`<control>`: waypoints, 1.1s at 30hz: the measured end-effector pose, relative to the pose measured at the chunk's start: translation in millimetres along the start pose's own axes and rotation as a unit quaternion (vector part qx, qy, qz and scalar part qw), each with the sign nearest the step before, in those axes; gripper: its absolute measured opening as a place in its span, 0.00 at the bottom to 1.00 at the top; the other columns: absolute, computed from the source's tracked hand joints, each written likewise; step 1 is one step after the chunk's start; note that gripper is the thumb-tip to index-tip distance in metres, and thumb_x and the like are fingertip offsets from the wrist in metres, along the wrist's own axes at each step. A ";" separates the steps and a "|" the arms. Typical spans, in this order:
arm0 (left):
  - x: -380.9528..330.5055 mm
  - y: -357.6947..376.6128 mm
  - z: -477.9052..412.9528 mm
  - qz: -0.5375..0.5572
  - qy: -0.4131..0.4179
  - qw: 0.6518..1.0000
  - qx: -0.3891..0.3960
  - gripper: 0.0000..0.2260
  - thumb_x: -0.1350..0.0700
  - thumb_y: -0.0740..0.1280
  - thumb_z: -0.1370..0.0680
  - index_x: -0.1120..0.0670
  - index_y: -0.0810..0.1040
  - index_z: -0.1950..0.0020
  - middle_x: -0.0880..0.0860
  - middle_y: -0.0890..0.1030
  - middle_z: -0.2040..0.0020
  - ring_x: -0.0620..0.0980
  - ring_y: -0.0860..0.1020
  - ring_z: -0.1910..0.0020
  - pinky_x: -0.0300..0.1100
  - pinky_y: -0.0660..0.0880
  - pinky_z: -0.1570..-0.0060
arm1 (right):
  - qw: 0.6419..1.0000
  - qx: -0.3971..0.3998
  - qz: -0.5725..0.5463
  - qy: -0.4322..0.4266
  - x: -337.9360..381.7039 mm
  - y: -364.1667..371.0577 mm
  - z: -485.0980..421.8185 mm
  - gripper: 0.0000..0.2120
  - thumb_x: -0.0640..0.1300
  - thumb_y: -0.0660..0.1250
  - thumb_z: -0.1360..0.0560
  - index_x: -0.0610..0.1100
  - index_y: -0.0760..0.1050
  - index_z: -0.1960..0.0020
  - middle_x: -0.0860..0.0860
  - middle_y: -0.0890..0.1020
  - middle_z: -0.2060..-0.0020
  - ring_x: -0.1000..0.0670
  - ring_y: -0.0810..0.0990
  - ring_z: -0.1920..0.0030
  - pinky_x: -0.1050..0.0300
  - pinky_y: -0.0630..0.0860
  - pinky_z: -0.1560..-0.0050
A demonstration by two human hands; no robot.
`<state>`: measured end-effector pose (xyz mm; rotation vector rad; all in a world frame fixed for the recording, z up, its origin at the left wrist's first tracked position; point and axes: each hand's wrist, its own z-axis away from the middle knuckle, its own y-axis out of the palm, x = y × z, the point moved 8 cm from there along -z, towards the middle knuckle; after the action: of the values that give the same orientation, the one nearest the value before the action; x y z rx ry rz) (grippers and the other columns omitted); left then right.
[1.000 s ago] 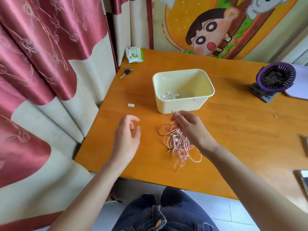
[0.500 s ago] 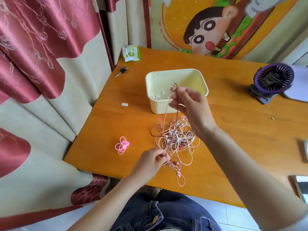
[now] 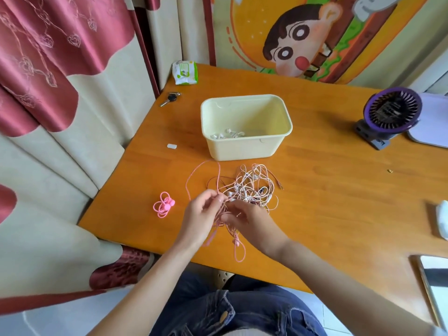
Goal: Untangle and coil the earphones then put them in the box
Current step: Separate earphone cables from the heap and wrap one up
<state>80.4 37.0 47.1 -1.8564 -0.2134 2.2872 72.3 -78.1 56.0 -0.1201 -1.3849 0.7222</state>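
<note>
A tangle of pink and white earphone cables (image 3: 252, 187) lies on the wooden table (image 3: 327, 190) in front of the cream box (image 3: 244, 147). White earphones (image 3: 228, 135) lie inside the box. My left hand (image 3: 202, 220) pinches pink cable strands at the tangle's near left edge. My right hand (image 3: 252, 220) holds strands beside it, fingers curled round them. A pink cable loop (image 3: 202, 177) arcs up left of the tangle, and another hangs below my hands (image 3: 238, 251). A coiled pink earphone set (image 3: 163, 206) lies apart to the left.
Keys (image 3: 169, 98) and a green-white packet (image 3: 185, 72) lie at the table's far left. A small white piece (image 3: 171, 146) sits left of the box. A purple fan (image 3: 388, 115) stands at the right. A phone (image 3: 434, 284) lies near the right front edge.
My right hand has come down from in front of the box, lowering the lifted cable onto the table. Both hands now meet at the tangle's near edge.
</note>
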 end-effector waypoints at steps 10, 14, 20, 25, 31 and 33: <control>6.2 10.5 5.7 -0.105 0.012 0.988 0.116 0.06 0.56 0.63 0.21 0.56 0.72 0.57 0.50 0.75 0.72 0.48 0.72 0.72 0.42 0.68 0.66 | 0.997 -0.078 0.024 -0.015 -10.0 -20.2 2.2 0.12 0.41 0.60 0.21 0.44 0.77 0.61 0.56 0.78 0.69 0.60 0.77 0.65 0.71 0.69 0.63; 0.6 -3.3 2.5 -0.140 0.033 0.985 0.094 0.09 0.59 0.62 0.20 0.60 0.73 0.59 0.50 0.69 0.70 0.42 0.69 0.71 0.34 0.67 0.66 | 0.990 -0.129 -0.056 0.028 -16.5 -36.0 2.9 0.12 0.41 0.61 0.21 0.39 0.77 0.60 0.56 0.77 0.72 0.59 0.76 0.71 0.70 0.70 0.66; -6.4 -13.5 3.3 -0.008 0.009 0.999 0.036 0.10 0.61 0.57 0.19 0.62 0.70 0.58 0.52 0.65 0.66 0.44 0.72 0.65 0.28 0.76 0.56 | 0.996 -0.087 0.004 0.005 -10.3 -26.6 2.8 0.18 0.50 0.57 0.20 0.50 0.66 0.69 0.55 0.70 0.75 0.57 0.67 0.75 0.65 0.63 0.71; -22.5 -27.3 2.5 0.058 0.040 0.997 -0.032 0.09 0.59 0.54 0.18 0.56 0.70 0.56 0.48 0.71 0.64 0.37 0.74 0.66 0.34 0.78 0.55 | 1.000 -0.010 -0.006 -0.026 -6.2 -15.2 0.9 0.15 0.51 0.63 0.23 0.41 0.74 0.61 0.48 0.75 0.69 0.57 0.67 0.70 0.66 0.65 0.68; -40.4 -48.1 -3.1 0.119 0.048 0.988 -0.081 0.10 0.57 0.56 0.18 0.55 0.70 0.58 0.47 0.70 0.72 0.46 0.67 0.76 0.40 0.65 0.76 | 0.998 0.003 -0.047 -0.047 -12.7 -13.7 -3.1 0.08 0.44 0.65 0.23 0.39 0.73 0.54 0.50 0.79 0.58 0.54 0.79 0.56 0.61 0.75 0.50; -44.5 -53.9 -4.5 0.127 0.046 0.987 -0.092 0.10 0.58 0.57 0.18 0.55 0.71 0.58 0.50 0.69 0.69 0.44 0.66 0.76 0.37 0.63 0.77 | 0.995 0.004 -0.092 -0.045 -13.4 -14.2 -1.4 0.05 0.41 0.64 0.23 0.39 0.72 0.53 0.54 0.79 0.63 0.57 0.79 0.60 0.62 0.76 0.54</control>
<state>96.6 79.0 100.8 -2.1909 -0.1889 2.4068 79.0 -95.8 51.1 0.0471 -1.4568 0.5851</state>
